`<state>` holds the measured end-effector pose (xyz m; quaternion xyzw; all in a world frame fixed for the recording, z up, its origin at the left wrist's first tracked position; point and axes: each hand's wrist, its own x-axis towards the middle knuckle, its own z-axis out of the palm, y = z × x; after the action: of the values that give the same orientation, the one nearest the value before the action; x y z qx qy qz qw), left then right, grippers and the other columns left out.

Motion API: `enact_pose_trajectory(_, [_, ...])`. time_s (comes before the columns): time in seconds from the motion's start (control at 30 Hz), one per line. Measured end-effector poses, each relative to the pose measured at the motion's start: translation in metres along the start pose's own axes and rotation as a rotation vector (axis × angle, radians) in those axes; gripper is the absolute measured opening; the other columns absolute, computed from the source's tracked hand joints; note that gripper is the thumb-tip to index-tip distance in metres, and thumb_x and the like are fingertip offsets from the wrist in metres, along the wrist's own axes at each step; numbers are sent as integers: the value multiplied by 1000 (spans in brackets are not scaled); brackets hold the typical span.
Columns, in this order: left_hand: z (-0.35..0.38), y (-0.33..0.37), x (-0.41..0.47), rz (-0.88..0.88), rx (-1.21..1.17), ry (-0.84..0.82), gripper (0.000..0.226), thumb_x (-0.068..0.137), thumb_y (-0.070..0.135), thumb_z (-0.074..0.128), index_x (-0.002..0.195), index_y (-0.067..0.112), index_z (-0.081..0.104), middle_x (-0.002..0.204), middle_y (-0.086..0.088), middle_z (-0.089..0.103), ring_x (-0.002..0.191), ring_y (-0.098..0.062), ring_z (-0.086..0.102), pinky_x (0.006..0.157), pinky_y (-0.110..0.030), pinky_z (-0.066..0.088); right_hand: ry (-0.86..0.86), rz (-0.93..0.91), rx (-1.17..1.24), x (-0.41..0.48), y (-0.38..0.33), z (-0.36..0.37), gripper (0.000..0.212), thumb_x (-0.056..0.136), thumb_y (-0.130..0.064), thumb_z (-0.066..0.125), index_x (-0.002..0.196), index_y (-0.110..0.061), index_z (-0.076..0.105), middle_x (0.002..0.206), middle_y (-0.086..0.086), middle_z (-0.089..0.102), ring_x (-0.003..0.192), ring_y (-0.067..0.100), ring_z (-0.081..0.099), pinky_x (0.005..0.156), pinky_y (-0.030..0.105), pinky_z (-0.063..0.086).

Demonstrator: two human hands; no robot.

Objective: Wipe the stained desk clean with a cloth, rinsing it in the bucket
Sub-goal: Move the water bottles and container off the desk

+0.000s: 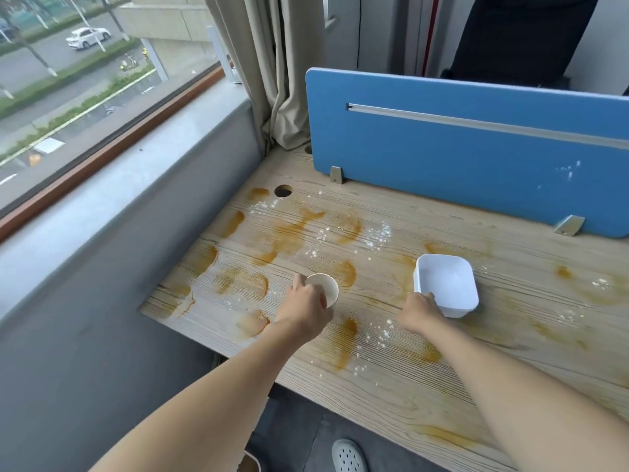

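The wooden desk [391,379] is smeared with orange-brown stains [292,233] and dusted with white powder [377,235]. My left hand [303,310] is closed around a small white paper cup [325,287], tilted on its side near the desk's middle. My right hand [420,313] grips the near rim of a white square plastic container [446,284] that rests on the desk. No cloth or bucket is in view.
A blue partition panel [476,155] stands along the desk's far edge on metal brackets. A cable hole [283,191] sits at the far left corner. A grey window ledge [119,206] and beige curtain [272,80] lie to the left. A shoe [349,456] shows below the desk.
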<state>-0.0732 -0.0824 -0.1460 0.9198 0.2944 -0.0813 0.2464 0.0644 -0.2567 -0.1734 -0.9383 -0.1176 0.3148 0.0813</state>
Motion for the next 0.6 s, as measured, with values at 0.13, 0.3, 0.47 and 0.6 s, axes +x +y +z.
enact_pose_trajectory(0.13, [-15,-3,2,-3,-11,39,25,91,34,69,98,10,66,130,-8,41,117,-30,49,95,-37,48,184,55,52,-7,-17,-9,23,97,-5,50,118,-3,60,127,10,42,84,27,53,66,34,45])
enact_pose_trajectory(0.3, [-45,-18,-5,-19,-12,119,24,90,31,70,102,11,65,134,-8,40,118,-29,49,94,-38,53,312,-140,14,-24,-68,-26,21,99,-4,46,113,-1,61,128,10,47,82,26,51,61,31,39])
enact_pose_trajectory(0.47, [-97,-59,-29,-106,-32,247,27,91,37,67,106,15,61,126,-4,40,114,-25,46,80,-38,52,414,-416,-33,-50,-147,-36,27,94,7,48,114,0,66,119,11,57,84,28,56,66,31,43])
enact_pose_trajectory(0.6, [-144,-114,-68,-224,-71,361,47,88,42,63,130,24,51,124,-2,40,116,-25,45,81,-39,51,423,-694,-9,-90,-229,-25,29,92,9,46,108,-4,66,116,13,60,97,32,60,77,37,50])
